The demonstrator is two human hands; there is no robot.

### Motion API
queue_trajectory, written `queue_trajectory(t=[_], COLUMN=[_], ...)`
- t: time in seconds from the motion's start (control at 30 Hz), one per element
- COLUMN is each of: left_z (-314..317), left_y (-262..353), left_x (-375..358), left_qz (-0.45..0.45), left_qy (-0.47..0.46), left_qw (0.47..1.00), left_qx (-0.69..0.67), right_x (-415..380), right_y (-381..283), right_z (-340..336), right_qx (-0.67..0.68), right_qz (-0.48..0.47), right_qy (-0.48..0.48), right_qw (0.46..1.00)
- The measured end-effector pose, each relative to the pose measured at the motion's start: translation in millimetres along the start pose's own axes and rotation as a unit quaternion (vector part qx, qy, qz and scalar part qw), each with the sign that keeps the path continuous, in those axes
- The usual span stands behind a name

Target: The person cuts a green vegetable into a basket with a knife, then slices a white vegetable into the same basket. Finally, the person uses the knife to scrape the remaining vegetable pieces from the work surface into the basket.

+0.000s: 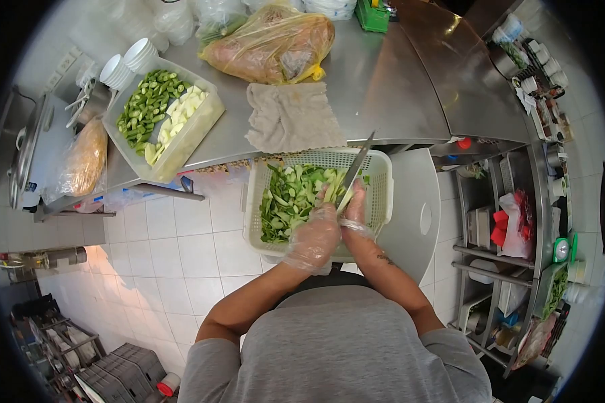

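Both of my hands wear clear plastic gloves and meet above a white perforated basket of cut leafy greens. My left hand is closed around a small bunch of green stems. Close against it, my right hand grips a knife, its handle hidden by the fingers. The long blade points up and away from me, right beside the stems.
On the steel counter lie a grey cloth and a yellow plastic bag. A plastic tub holds cut green and pale vegetables. A grey stool-like surface is beside the basket; metal shelving stands at right.
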State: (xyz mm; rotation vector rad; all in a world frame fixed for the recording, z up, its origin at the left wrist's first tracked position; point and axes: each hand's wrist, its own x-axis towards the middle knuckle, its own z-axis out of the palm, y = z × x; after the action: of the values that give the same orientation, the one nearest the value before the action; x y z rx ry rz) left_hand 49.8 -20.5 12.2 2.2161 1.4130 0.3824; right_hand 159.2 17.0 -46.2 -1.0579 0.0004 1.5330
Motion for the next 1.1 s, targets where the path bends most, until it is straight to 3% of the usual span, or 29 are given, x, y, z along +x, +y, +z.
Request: queue_trajectory(t=[0.07,0.17,0.27,0.4,0.5,0.6,0.7,0.8,0.83,0.9,1.0,1.03,1.1], left_z=[10,-19,-28,-29,-36,-42,-38,-40,-33,-7,10,-2,-24], left_y=[-6,-11,-45,-56,-47,-48,-50,-48,-54,-76,-93,-83,-62], left_x=[3,9,10,4,3,0,-4,-1,-4,-10,-11,-9,-8], left_qz=[0.005,0.014,0.082,0.088,-0.106,-0.148,-0.082,-0.124,-0.056,0.08,0.133,0.088,-0.003], left_qy=[0.011,-0.12,-0.092,-0.126,-0.158,-0.182,-0.168,-0.241,-0.189,-0.08,-0.087,-0.118,-0.177], left_qw=[1.0,0.99,0.988,0.988,0.959,0.92,0.967,0.952,0.97,0.985,0.982,0.981,0.969], left_qx=[0.003,0.075,0.09,-0.034,-0.21,-0.315,-0.176,-0.144,-0.141,-0.134,-0.101,-0.126,-0.173], right_x=[-1,5,13,-11,-7,1,-9,-23,-25,-17,-14,-16,-24], right_y=[3,2,-13,-41,-39,-37,-41,-40,-41,-35,-26,-25,-37], right_z=[-3,-24,-37,-21,-35,-54,-60,-68,-71,-89,-94,-90,-75], right_qx=[-0.012,0.002,0.005,0.0,0.012,0.029,0.055,0.019,-0.003,-0.021,-0.059,-0.073,-0.036], right_qz=[-0.018,-0.007,0.057,0.142,0.154,0.171,0.181,0.161,0.149,0.136,0.064,0.032,0.092], right_qy=[-0.002,-0.038,-0.064,-0.058,-0.087,-0.106,-0.151,-0.202,-0.217,-0.211,-0.149,-0.118,-0.067], right_qw=[1.0,0.999,0.996,0.988,0.984,0.979,0.97,0.966,0.965,0.968,0.985,0.99,0.993])
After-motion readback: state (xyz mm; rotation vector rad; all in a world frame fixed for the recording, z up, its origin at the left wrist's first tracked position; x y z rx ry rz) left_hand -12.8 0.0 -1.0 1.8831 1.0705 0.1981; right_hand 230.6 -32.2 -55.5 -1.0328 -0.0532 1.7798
